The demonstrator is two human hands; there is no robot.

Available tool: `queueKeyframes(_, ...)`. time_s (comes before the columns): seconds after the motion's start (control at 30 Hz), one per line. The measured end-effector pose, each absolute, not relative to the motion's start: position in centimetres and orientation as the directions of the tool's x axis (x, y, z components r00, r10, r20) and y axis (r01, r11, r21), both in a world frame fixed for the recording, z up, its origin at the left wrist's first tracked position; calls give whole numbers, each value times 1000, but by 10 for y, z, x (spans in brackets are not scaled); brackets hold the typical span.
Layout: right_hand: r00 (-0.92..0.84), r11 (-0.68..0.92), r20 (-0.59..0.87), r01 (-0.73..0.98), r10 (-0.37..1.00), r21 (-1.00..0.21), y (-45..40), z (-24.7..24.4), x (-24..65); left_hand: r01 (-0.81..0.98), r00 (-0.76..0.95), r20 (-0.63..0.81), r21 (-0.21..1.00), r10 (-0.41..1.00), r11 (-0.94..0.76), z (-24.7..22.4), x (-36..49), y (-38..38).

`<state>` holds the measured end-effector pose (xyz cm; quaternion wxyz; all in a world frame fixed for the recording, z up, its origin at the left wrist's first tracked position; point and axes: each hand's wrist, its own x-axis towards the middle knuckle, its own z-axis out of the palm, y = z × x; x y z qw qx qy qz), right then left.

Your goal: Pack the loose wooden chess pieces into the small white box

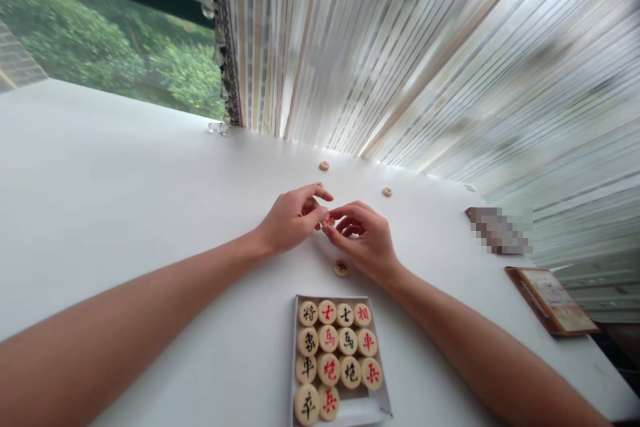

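Observation:
Over the white table, my right hand [364, 233] pinches a round wooden piece with a red character [329, 221] between thumb and fingers. Close against it is my left hand [295, 217], its thumb at the same piece and its index finger stretched out. Below the hands lies a piece with a black character [341, 267]. Nearer to me, a shallow open box [365, 410] holds several round pieces in rows, marked in red or black, with a gap at its lower right.
Loose pieces lie farther back, one at the middle [325, 165], one at the right [387, 192] and one partly behind my left fingers [320, 185]. A brown-edged framed item [555, 303] rests at the right. Striped curtains [350, 47] hang behind the table.

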<state>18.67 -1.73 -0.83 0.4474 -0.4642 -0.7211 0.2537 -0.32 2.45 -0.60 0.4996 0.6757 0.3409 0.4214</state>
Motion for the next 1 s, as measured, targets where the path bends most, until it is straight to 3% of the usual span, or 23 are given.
queueKeyframes(0.17, -107, 370, 361, 442, 926, -817, -16, -10, 186, 8, 416, 247, 961, 875, -275, -7, -2, 29)
queueKeyframes(0.33, 11, 273, 294, 339, 956, -900, -14, -10, 186, -25, 408, 214, 974, 888, -223, -7, -1, 31)
queueKeyframes(0.5, 46, 238, 271, 352, 961, -905, -22, -2, 196, -40, 400, 226, 973, 888, -229, -7, -1, 33)
queueKeyframes(0.63, -77, 276, 268, 407, 960, -871, -63, 15, 209, -40, 396, 227, 972, 890, -230, -7, -1, 34)
queueKeyframes(0.8, -369, 468, 301, 550, 879, -692, -137, 40, 214, -26, 394, 226, 972, 891, -234, -6, -1, 33)
queueKeyframes(1.0, -544, 615, 321, 534, 775, -580, -175, 43, 201, -17, 390, 224, 972, 893, -236, -5, -1, 31)
